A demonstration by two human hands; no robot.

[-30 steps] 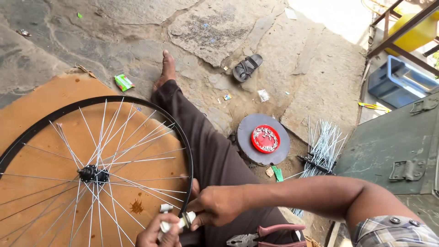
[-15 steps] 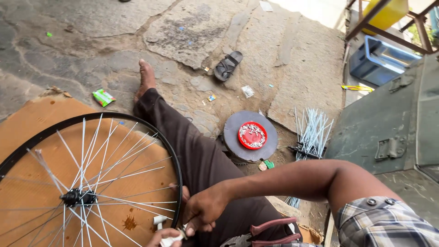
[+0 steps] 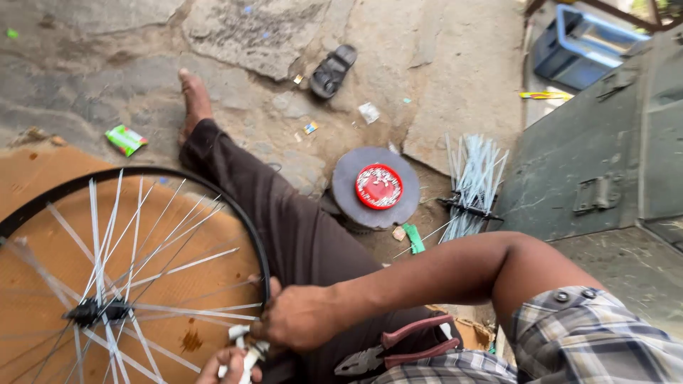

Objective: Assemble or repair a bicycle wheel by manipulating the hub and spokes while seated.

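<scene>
Near the bottom edge both hands, right hand (image 3: pixel 302 316) and left hand (image 3: pixel 229 365), close together on a small white tool (image 3: pixel 249 352) at the rim of the light, stiff-rimmed wheel (image 3: pixel 135 270), whose thin spokes look bendable, pliers (image 3: pixel 398 348) beside, spare spokes (image 3: pixel 473 181) farther off.

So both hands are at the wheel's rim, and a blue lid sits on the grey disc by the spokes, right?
Not quite: the lid is red, not blue, as the head view shows. It does sit on the grey disc beside the spokes, and both hands are at the wheel's rim.
</scene>
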